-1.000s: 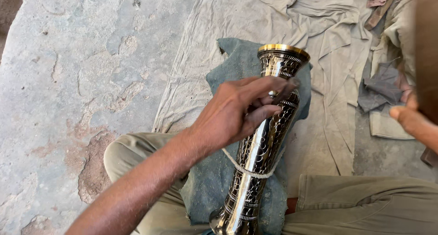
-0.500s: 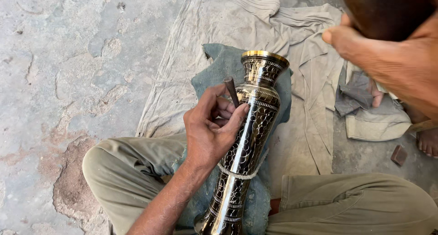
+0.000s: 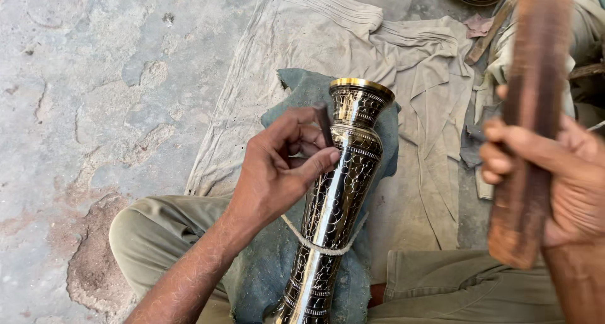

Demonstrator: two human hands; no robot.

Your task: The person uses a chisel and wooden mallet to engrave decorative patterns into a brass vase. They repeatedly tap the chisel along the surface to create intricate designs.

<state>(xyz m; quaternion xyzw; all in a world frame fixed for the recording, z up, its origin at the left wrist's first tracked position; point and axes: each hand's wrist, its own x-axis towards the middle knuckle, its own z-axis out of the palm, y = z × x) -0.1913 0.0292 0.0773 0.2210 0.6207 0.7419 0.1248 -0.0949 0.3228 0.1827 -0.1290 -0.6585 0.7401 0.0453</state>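
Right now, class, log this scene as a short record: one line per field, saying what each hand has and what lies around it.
Left hand: pinches a small dark metal tool between its fingers, tip set against the vase
Right hand: grips a long wooden stick, raised, apart from the vase
Vase: tall engraved metal, dark and silver with a gold rim, lying across the lap
Cord: white, looped round the lower vase
Under vase: blue-grey cloth
Ground: beige sheet on cracked stone

A tall engraved black-and-brass metal vase, bound with white cord, lies tilted on blue-grey cloth, brass-rimmed mouth pointing away.
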